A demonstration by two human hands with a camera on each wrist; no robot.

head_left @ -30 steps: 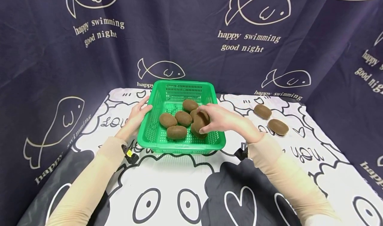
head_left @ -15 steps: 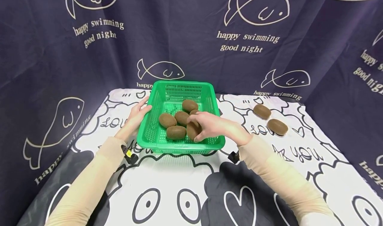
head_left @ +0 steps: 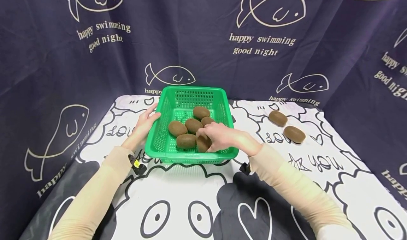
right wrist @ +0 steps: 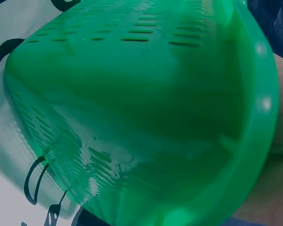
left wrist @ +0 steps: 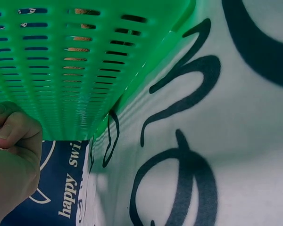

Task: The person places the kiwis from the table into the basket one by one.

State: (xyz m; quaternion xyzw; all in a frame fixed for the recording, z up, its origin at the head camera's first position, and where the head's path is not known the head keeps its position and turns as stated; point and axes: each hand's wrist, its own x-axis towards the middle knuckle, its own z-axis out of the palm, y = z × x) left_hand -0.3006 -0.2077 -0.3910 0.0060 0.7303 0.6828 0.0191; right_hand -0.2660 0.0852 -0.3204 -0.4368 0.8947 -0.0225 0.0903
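A green plastic basket (head_left: 190, 157) with slotted walls stands on the table, and several brown kiwis lie in it, among them one kiwi (head_left: 177, 128) at the left and another kiwi (head_left: 201, 112) at the back. My left hand (head_left: 143, 124) holds the basket's left rim; in the left wrist view its curled fingers (left wrist: 19, 129) are at the slotted wall. Reaching over the right side, my right hand (head_left: 219, 137) grips a kiwi (head_left: 202, 144) low in the basket, between thumb and fingers. In the right wrist view the basket wall (right wrist: 132, 94) hides most of this hand.
Two more kiwis, a farther kiwi (head_left: 278, 118) and a nearer kiwi (head_left: 294, 134), lie on the table right of the basket. A white patterned cloth (head_left: 178, 187) covers the table. Behind it hangs a dark blue curtain (head_left: 203, 31) with fish drawings.
My right hand has moved left and lower inside the basket with the kiwi, bringing it beside the front kiwi. The left hand stays at the rim.
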